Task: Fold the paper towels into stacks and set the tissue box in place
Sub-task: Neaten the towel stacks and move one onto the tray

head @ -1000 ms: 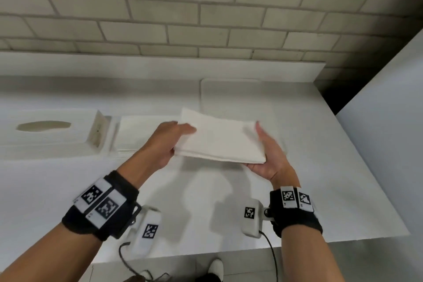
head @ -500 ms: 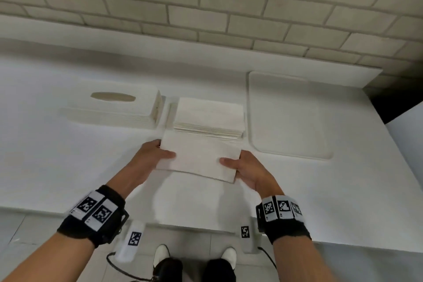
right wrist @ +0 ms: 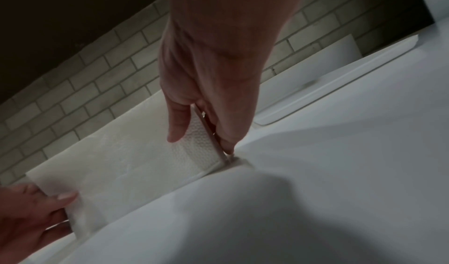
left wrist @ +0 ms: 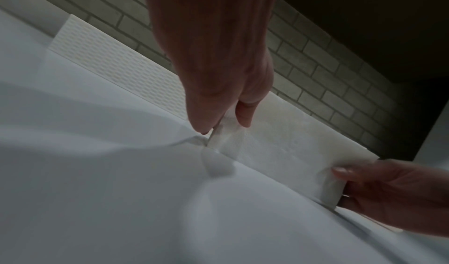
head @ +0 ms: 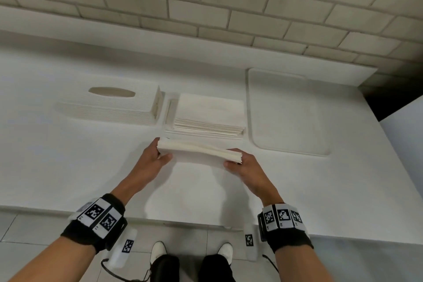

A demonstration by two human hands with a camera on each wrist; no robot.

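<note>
Two hands pinch one paper towel bundle (head: 196, 153) on edge on desk (head: 68, 167): left hand (head: 153, 160) grips left end, right hand (head: 246, 167) grips right end. Towel stack (head: 209, 113) just beyond hands; tissue box (head: 107, 105) beyond left hand; tray (head: 286, 112) beyond right hand.

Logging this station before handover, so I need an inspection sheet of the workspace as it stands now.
Surface: white counter, no marks seen.
Job's things: held bundle of paper towels stands on its long edge; stack of towels behind it; tissue box left of the stack.
Clutter: white tray right of the stack.
Grippers: left hand and right hand each pinch one end of the bundle.
Cables: black wrist-camera leads hang below the counter edge.
Surroundings: brick wall, tiled floor.
</note>
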